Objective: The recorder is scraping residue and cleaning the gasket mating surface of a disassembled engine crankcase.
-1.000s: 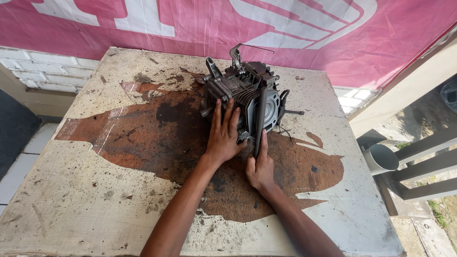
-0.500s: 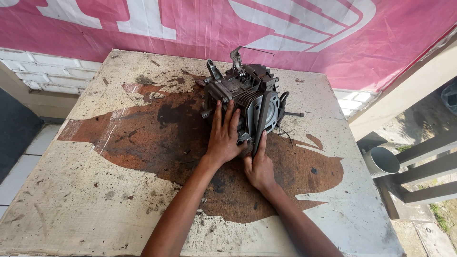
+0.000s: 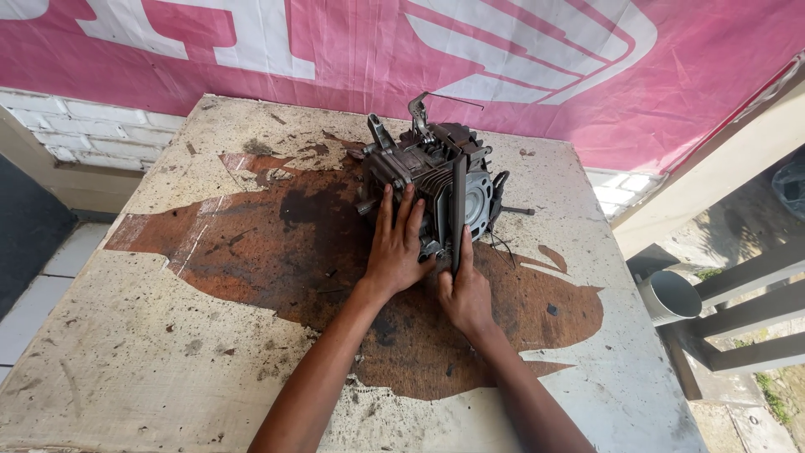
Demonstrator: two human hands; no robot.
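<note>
1. Behind the left hand [image 3: 396,252], part of the small engine [image 3: 432,180] is covered, so its near left face cannot be made out; the far side is also turned away from the camera.
2. Both forearms run off the bottom edge, and the pink banner [image 3: 520,59] is cut off at the top.
3. At the right edge, a white pipe end [image 3: 669,295] shows an open mouth; its inside is shadowed and I cannot tell what it holds.
4. The engine stands on the stained table [image 3: 168,335], toward the far middle, at the edge of a dark brown oil patch [image 3: 277,243].
5. The left hand lies flat on the engine's finned side, fingers spread apart and pointing away from the person.
6. The right hand [image 3: 464,289] rests just beside the left, fingers curled around the lower end of a dark flat bar [image 3: 458,210] that stands upright against the engine's round front face.
</note>
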